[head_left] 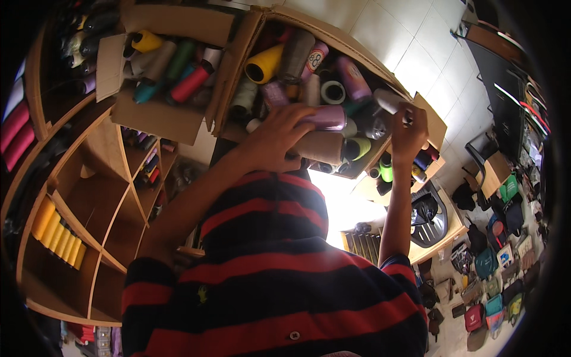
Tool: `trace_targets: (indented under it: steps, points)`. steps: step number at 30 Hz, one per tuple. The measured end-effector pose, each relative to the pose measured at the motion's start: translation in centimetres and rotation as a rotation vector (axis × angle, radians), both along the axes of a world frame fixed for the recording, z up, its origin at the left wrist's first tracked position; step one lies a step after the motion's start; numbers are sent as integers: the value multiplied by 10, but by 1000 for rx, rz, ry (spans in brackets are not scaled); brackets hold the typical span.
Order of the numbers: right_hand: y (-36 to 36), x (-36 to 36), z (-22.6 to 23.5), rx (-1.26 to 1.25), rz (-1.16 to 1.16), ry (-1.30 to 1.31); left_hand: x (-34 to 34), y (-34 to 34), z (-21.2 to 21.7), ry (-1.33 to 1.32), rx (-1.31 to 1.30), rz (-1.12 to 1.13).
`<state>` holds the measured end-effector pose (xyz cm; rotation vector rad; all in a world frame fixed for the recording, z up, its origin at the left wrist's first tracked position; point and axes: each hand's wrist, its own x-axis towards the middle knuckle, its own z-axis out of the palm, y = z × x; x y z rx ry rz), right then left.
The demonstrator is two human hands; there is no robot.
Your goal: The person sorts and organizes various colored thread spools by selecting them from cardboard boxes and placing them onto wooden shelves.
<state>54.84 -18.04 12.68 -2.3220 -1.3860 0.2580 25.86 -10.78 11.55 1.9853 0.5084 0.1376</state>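
A cardboard box (pixel 262 30) full of thread cones lies ahead of me. At its near side, my left hand (pixel 273 138) is closed around the end of a brown thread cone (pixel 320 147), thumb below it. Its fingertips rest over a lilac thread cone (pixel 326 118) lying just behind. Above the box's right edge, my right hand (pixel 410 132) is closed at the end of a pale grey-white thread cone (pixel 388 100), tilted over the box. A yellow cone (pixel 264 64), a dark grey cone (pixel 296 55) and a purple cone (pixel 353 77) lie deeper in the box.
A second open box (pixel 157 113) with coloured cones stands to the left. Wooden shelving (pixel 98 223) on the left holds a row of yellow spools (pixel 58 233). Bright green spools (pixel 385 168) lie near my right forearm. Many bags (pixel 486 262) stand on the floor at right.
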Motion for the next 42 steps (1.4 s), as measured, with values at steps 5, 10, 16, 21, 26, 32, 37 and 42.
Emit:
trace_targets:
  steps: [5,10,16,21,26,32,37,42]
  points:
    - [-8,-21,12,-99,235,-246,3,-2,3,0,9,5]
    - [-2,-36,14,-157,195,-77,7,0,12,55,35,2]
    - [58,-67,-17,4,546,88,9,-5,10,112,106,90]
    - [83,-78,-79,-150,507,108,9,-4,14,110,182,130]
    - [85,-80,-59,-288,588,53,10,10,3,108,363,552]
    - [80,-65,-55,-391,652,207,42,42,-13,512,564,573]
    - [80,-56,-28,-562,659,46,25,45,-25,417,623,543]
    - [72,-53,-37,-446,698,32,29,36,-22,501,680,600]
